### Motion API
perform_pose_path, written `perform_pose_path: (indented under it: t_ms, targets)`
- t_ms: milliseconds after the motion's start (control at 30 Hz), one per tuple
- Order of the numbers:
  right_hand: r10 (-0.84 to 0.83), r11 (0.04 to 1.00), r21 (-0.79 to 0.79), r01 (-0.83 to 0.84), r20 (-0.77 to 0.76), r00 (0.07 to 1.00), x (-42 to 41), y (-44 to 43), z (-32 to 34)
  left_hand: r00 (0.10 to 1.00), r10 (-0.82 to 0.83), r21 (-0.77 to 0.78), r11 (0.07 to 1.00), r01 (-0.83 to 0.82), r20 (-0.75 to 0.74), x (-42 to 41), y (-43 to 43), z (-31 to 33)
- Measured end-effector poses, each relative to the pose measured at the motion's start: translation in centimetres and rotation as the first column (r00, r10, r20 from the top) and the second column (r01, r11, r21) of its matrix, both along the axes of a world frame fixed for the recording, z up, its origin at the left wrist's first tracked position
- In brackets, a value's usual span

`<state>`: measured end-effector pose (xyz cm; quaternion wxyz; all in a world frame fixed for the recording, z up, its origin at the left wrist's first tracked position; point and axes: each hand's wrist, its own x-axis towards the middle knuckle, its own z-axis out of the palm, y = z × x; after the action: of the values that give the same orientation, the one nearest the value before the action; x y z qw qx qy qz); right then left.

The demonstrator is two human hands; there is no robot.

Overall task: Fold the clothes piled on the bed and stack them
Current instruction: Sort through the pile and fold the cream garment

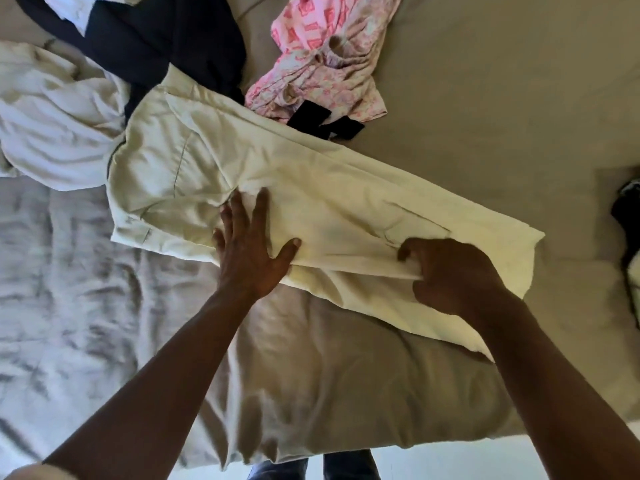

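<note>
Bed (pixel 485 98) in beige sheet, left hand (pixel 247 258) flat on cream trousers (pixel 311 202), right hand (pixel 453 275) pinching them

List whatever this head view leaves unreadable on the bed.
Head view only:
Fingertips of the right hand: buried in a fold of the cream garment.
Cut off at the right edge: dark object, unidentifiable.
Cut by the top edge, partly under the cream garment: black garment.
</note>
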<state>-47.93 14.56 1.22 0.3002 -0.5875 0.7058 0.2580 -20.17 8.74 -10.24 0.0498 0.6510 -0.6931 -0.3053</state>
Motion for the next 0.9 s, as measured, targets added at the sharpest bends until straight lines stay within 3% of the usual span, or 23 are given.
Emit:
perform_pose_path:
  t_ms: [67, 133, 200, 267, 333, 433, 533, 633, 800, 900]
  targets:
    - [-0.088, 0.943, 0.318, 0.096, -0.042, 0.995, 0.0, 0.0, 1.5, 0.999, -0.023, 0.031, 0.999, 0.021, 0.043, -0.9, -0.2, 0.4]
    - [-0.103, 0.911, 0.393, 0.12, -0.064, 0.993, 0.6, -0.4, 2.2, 0.992, -0.042, 0.037, 0.999, 0.038, 0.122, -1.5, -0.2, 0.3]
    - [-0.204, 0.962, 0.189, 0.198, 0.015, 0.979, 1.8, -1.6, 2.2, 0.984, -0.054, 0.04, 0.998, 0.048, 0.168, -1.8, -0.1, 0.0]
    - [-0.412, 0.893, -0.057, 0.446, 0.289, 0.864, 3.8, -3.8, 0.9, 0.982, -0.046, 0.041, 0.998, 0.039, 0.183, -1.8, 0.1, 0.0]
    - [-0.508, 0.759, -0.138, 0.636, 0.485, 0.712, 6.5, -6.7, -1.0, 0.985, -0.011, 0.001, 1.0, 0.011, 0.174, -2.0, 0.3, 0.3]
    - [-0.508, 0.715, -0.154, 0.682, 0.556, 0.658, 10.2, -11.3, -3.6, 0.981, 0.165, -0.251, 0.958, -0.136, 0.098, -1.4, -0.4, 1.1]
    - [-0.534, 0.78, -0.032, 0.625, 0.487, 0.691, 12.6, -14.6, -4.6, 0.974, 0.226, -0.41, 0.888, -0.207, -0.003, 0.3, -3.0, 1.2]
    - [-0.579, 0.776, 0.063, 0.628, 0.468, 0.668, 13.6, -16.5, -5.0, 0.984, 0.179, -0.33, 0.927, -0.176, -0.021, 2.3, -5.7, 1.1]
    - [-0.745, 0.629, 0.31, 0.713, 0.502, 0.439, 13.8, -17.8, -5.5, 0.995, 0.076, -0.241, 0.969, -0.06, 0.058, 3.8, -7.2, 1.0]
    - [-0.823, 0.492, 0.43, 0.757, 0.513, 0.243, 13.8, -18.2, -5.8, 0.996, 0.045, -0.269, 0.963, -0.022, 0.082, 4.1, -6.8, 0.5]
